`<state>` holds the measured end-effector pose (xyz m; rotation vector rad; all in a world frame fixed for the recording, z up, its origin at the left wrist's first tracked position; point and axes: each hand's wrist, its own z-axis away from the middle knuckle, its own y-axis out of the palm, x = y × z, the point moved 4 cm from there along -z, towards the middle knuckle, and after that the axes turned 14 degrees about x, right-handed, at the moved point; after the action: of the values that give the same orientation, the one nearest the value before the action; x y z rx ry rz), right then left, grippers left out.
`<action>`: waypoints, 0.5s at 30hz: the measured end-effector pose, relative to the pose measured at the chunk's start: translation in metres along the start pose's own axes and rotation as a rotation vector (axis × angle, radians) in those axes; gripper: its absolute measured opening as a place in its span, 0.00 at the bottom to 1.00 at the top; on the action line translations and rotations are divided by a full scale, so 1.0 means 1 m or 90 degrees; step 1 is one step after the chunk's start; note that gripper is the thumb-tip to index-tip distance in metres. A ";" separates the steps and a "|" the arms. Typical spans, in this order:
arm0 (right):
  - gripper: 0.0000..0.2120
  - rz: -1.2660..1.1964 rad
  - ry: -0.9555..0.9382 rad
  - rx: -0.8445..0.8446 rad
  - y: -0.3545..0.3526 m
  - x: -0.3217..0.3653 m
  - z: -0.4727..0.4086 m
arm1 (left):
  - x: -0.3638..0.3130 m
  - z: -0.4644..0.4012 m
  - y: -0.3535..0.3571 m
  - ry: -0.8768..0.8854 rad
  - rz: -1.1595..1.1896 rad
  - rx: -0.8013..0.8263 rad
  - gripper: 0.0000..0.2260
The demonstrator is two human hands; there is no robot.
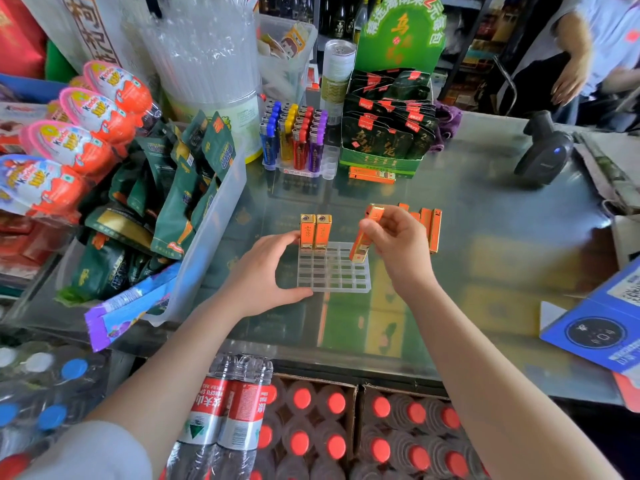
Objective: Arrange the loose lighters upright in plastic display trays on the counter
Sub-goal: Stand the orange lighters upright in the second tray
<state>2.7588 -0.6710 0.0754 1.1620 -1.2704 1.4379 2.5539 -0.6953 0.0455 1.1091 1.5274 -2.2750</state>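
Note:
A clear plastic display tray with a grid of slots lies on the glass counter. Two orange-and-gold lighters stand upright in its far left corner. My left hand grips the tray's left edge, thumb at the near corner. My right hand pinches another orange lighter, tilted, with its lower end over the tray's right side. Behind that hand lie several loose orange lighters, partly hidden.
A second tray of coloured lighters stands at the back. A green box of tea packets, a snack bin, a barcode scanner and a blue box ring the counter. Another person stands far right.

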 end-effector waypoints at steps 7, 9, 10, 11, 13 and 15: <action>0.07 0.161 -0.017 0.095 0.014 -0.001 0.007 | -0.001 0.001 0.000 -0.005 0.001 -0.005 0.38; 0.08 0.228 0.001 0.116 0.015 -0.007 0.009 | -0.001 0.001 0.000 0.000 0.006 -0.007 0.38; 0.08 0.275 0.004 0.127 0.015 -0.009 0.010 | -0.001 0.001 0.000 0.002 0.008 -0.007 0.37; 0.08 0.306 0.001 0.135 0.015 -0.010 0.012 | -0.001 0.001 0.000 0.003 0.008 -0.008 0.37; 0.07 0.290 -0.006 0.124 0.012 -0.008 0.014 | -0.001 0.001 0.000 0.002 0.003 -0.006 0.38; 0.06 0.260 -0.016 0.099 0.008 -0.004 0.015 | 0.000 0.001 0.000 0.003 0.002 -0.006 0.38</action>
<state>2.7532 -0.6872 0.0710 1.0618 -1.4947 1.8517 2.5541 -0.6960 0.0459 1.1151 1.5350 -2.2631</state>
